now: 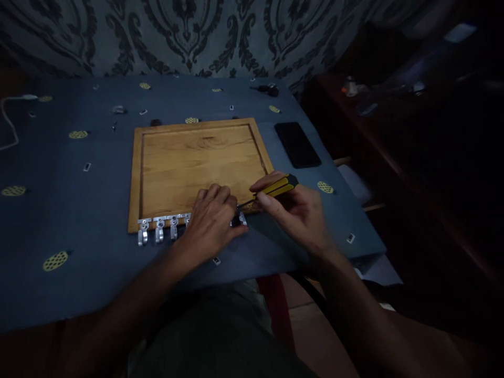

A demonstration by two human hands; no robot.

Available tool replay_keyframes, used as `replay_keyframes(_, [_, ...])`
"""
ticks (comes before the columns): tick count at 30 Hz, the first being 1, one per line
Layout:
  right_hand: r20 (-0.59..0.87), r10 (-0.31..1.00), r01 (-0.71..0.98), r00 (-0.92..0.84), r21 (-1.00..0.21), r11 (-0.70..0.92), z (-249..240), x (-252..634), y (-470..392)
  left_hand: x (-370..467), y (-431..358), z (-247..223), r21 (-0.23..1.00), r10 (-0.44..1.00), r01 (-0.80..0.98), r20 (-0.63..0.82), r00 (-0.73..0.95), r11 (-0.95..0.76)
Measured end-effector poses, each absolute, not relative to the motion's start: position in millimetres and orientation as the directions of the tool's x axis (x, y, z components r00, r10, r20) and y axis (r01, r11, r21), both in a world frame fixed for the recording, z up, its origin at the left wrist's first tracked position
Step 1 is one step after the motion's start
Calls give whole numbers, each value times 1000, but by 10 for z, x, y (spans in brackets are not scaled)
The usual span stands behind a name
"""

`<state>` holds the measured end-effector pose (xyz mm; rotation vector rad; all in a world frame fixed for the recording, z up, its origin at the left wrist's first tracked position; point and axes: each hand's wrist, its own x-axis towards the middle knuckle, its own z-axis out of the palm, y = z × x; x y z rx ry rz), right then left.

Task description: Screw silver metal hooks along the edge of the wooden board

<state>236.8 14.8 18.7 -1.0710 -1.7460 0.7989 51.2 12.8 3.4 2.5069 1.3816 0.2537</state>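
Note:
A framed wooden board (197, 163) lies flat on the table, with a row of silver metal hooks (159, 231) along its near edge. Over the right part of that row rests my left hand (210, 218), its fingers bent around a hook at the edge; the hand hides part of the row. My right hand (299, 215) grips a yellow and black screwdriver (277, 186) by its handle. The shaft slants down to the left, its tip close to my left thumb and the hook there. Whether the tip sits in a screw I cannot make out.
A dark phone (297, 144) lies right of the board. Behind the board are a small clear object (118, 109), a tiny metal piece (114, 126) and a dark item like keys (270, 90). A white cable (11, 123) runs at the far left. Patterned cloth covers the table (90, 252).

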Motion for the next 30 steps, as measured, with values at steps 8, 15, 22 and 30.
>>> replay_keyframes(8, [339,924,270,-177,-886,377,202,2368,88,514,131,31,287,846,806,32,533,-518])
replay_keyframes(15, [419,879,369,-228,-798,476,196,2414,147,522,133,64,308,849,810,-14,528,-499])
replay_keyframes(22, [524,828,383,-198,-737,557,164,2329,158,526,130,65,320,855,813,-16,519,-487])
replay_keyframes(30, [507,852,431,-132,-744,510,124,2272,127,535,141,93,312,853,819,-48,519,-481])
